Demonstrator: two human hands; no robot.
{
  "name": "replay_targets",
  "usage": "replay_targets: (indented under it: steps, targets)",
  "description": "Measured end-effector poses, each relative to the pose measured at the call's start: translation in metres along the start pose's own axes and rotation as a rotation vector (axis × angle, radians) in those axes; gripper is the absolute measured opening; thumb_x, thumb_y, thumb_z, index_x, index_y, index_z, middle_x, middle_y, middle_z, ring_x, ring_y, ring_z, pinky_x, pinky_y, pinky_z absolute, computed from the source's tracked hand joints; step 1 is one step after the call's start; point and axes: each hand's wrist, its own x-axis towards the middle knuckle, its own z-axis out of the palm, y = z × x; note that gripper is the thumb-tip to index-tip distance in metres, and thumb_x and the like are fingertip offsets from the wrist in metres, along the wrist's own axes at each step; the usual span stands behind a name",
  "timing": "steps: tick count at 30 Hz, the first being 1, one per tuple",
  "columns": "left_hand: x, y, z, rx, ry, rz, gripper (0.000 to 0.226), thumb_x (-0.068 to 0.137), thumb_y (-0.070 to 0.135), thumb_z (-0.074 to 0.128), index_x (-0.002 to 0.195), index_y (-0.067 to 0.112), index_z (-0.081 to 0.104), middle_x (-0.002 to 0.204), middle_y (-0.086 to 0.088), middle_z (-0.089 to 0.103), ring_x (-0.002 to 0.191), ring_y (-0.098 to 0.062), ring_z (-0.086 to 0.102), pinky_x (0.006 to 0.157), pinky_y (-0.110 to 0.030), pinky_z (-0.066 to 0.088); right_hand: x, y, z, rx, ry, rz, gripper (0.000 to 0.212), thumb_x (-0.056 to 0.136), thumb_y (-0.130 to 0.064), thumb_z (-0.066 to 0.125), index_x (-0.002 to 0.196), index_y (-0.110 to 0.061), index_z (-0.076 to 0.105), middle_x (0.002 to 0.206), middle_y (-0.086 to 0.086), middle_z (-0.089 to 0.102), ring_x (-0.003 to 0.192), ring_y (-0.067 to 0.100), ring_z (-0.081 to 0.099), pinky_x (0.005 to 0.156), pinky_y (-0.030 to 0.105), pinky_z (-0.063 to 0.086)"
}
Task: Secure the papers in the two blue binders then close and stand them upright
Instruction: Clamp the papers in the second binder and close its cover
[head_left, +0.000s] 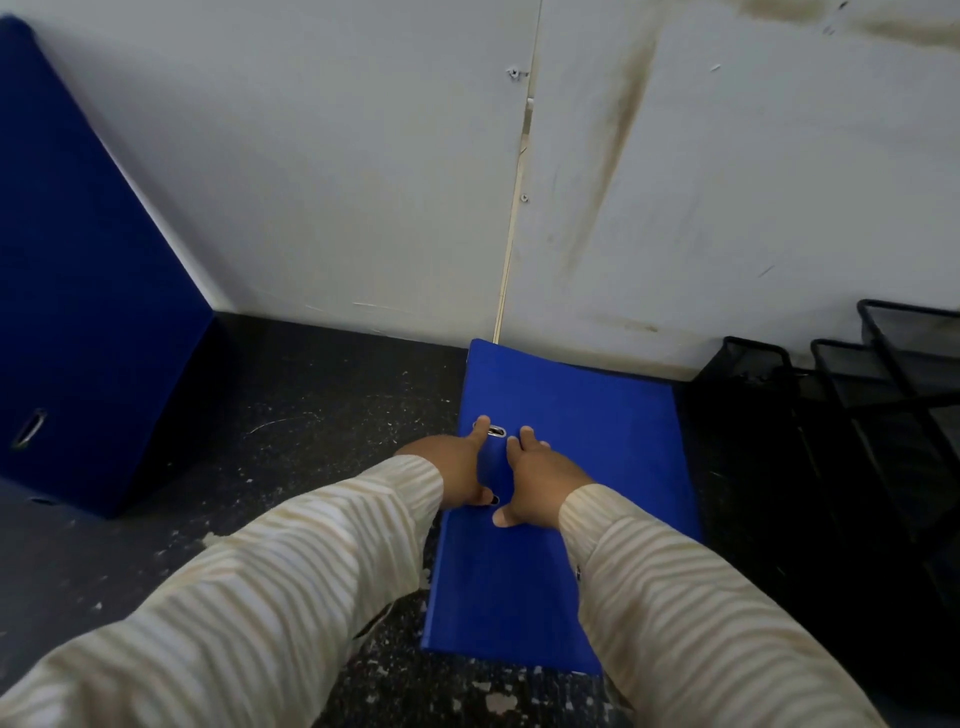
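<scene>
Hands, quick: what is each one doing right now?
Left hand: open, fingers spread flat on the closed binder, gripping nothing.
Right hand: open, pressing flat on the same binder, gripping nothing.

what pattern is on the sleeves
Cream and white stripes on both sleeves, seen best in the head view, the only one.

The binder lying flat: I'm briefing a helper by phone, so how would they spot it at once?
Find the vertical seam in the white wall; the flat binder lies closed on the dark table right below it, both hands pressing its cover. Unlike the darker blue binder standing at far left, it is bright blue and lies flat.
</scene>
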Motion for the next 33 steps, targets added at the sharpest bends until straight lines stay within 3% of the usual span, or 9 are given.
replay_targets:
  steps: [3, 5, 10, 14, 16, 18, 20, 26, 33]
  targets:
    - [0.001, 0.005, -0.005, 0.122, -0.009, -0.006, 0.104, 0.083, 0.052, 0.059, 0.149, 0.025, -0.017, 0.085, -0.005, 0.055, 0.079, -0.024, 0.060, 0.083, -0.040, 0.055, 0.001, -0.003, -0.002, -0.038, -0.018, 0.007, 0.101, 0.078, -0.037, 0.072, 0.149, -0.010, 0.006, 0.159, 0.006, -0.005, 0.144, 0.030, 0.016, 0.106, 0.043, 0.039]
    - [0.002, 0.009, -0.008, 0.185, -0.014, -0.011, 0.103, 0.084, 0.053, 0.058, 0.149, 0.024, -0.017, 0.087, -0.006, 0.055, 0.078, -0.025, 0.058, 0.079, -0.039, 0.054, 0.001, -0.003, -0.002, -0.046, -0.021, 0.004, 0.101, 0.079, -0.038, 0.071, 0.149, -0.009, 0.004, 0.159, 0.007, -0.007, 0.144, 0.030, 0.013, 0.107, 0.043, 0.038]
    - [0.008, 0.008, -0.006, 0.178, -0.017, -0.006, 0.103, 0.084, 0.055, 0.058, 0.149, 0.026, -0.017, 0.122, -0.013, 0.060, 0.097, -0.028, 0.062, 0.086, -0.041, 0.053, -0.001, -0.001, 0.001, -0.004, -0.012, -0.005, 0.100, 0.081, -0.036, 0.069, 0.149, -0.011, 0.000, 0.159, 0.007, -0.013, 0.146, 0.030, 0.007, 0.109, 0.042, 0.034]
    - [0.007, -0.011, 0.000, -0.043, 0.028, 0.016, 0.102, 0.076, 0.056, 0.066, 0.149, 0.039, -0.004, 0.150, -0.014, 0.029, 0.124, -0.030, 0.050, 0.098, -0.041, 0.047, -0.005, 0.001, 0.005, 0.063, 0.017, -0.012, 0.101, 0.081, -0.035, 0.069, 0.149, -0.011, -0.002, 0.158, 0.007, -0.015, 0.146, 0.029, 0.004, 0.112, 0.040, 0.031]
    - [0.011, -0.018, 0.004, -0.189, 0.122, 0.036, 0.086, 0.077, 0.051, 0.066, 0.147, 0.042, 0.016, 0.148, -0.011, 0.032, 0.124, -0.029, 0.049, 0.095, -0.037, 0.047, -0.006, 0.002, 0.006, 0.079, 0.019, -0.015, 0.101, 0.082, -0.034, 0.068, 0.149, -0.011, -0.004, 0.158, 0.007, -0.016, 0.146, 0.028, 0.003, 0.113, 0.040, 0.030]
    - [0.019, -0.020, 0.010, -0.342, 0.261, 0.039, 0.051, 0.089, 0.045, 0.055, 0.136, 0.041, 0.036, 0.136, -0.010, 0.045, 0.108, -0.026, 0.056, 0.086, -0.034, 0.047, -0.007, 0.002, 0.006, 0.094, 0.025, -0.016, 0.101, 0.082, -0.034, 0.068, 0.149, -0.012, -0.004, 0.158, 0.007, -0.016, 0.146, 0.028, 0.003, 0.112, 0.039, 0.030]
    - [0.027, -0.014, 0.016, -0.423, 0.370, -0.001, 0.033, 0.094, 0.044, 0.045, 0.127, 0.040, 0.041, 0.126, -0.011, 0.049, 0.094, -0.024, 0.056, 0.080, -0.034, 0.045, -0.007, 0.003, 0.007, 0.109, 0.032, -0.019, 0.101, 0.082, -0.034, 0.068, 0.149, -0.012, -0.004, 0.158, 0.006, -0.015, 0.146, 0.027, 0.003, 0.112, 0.038, 0.030]
    - [0.040, -0.005, 0.001, -0.707, 0.330, -0.099, 0.073, 0.090, 0.038, 0.054, 0.150, 0.032, 0.011, 0.142, -0.014, 0.043, 0.119, -0.032, 0.053, 0.097, -0.042, 0.047, -0.006, 0.007, 0.009, 0.130, 0.035, -0.026, 0.102, 0.081, -0.035, 0.068, 0.149, -0.014, -0.004, 0.158, 0.004, -0.015, 0.146, 0.025, 0.002, 0.113, 0.038, 0.030]
    - [0.047, 0.002, -0.014, -0.657, 0.225, -0.160, 0.073, 0.086, 0.032, 0.061, 0.145, 0.018, 0.021, 0.138, -0.012, 0.048, 0.119, -0.031, 0.053, 0.100, -0.045, 0.046, -0.005, 0.008, 0.008, 0.101, 0.015, -0.037, 0.101, 0.082, -0.036, 0.067, 0.149, -0.014, -0.005, 0.158, 0.003, -0.017, 0.146, 0.026, 0.002, 0.111, 0.040, 0.033]
